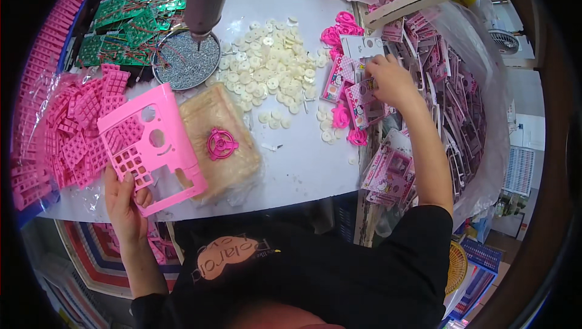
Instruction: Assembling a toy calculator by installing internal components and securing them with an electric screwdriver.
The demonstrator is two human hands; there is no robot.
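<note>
On the white table (303, 165), your left hand (124, 198) grips the pink plastic panel (151, 144) at its lower edge, thumb on top, fingers curled under; panel is tilted, lifted off the surface, with its lower right corner over the tan foam pad (233, 159). A dark pink round part (222, 143) sits on that pad. Your right hand (391, 80) is well apart, reaching to the right edge, fingers closed down on a printed pink card (364, 101) in the stack there; can't tell if it's pinched or just pressed. Pile of cream discs (267, 65) between the hands. Round tray of small screws (185, 62) sits under the hanging screwdriver (203, 1). Green circuit boards (130, 29) far left, loose pink keypad pieces (73, 135) beside the panel.
</note>
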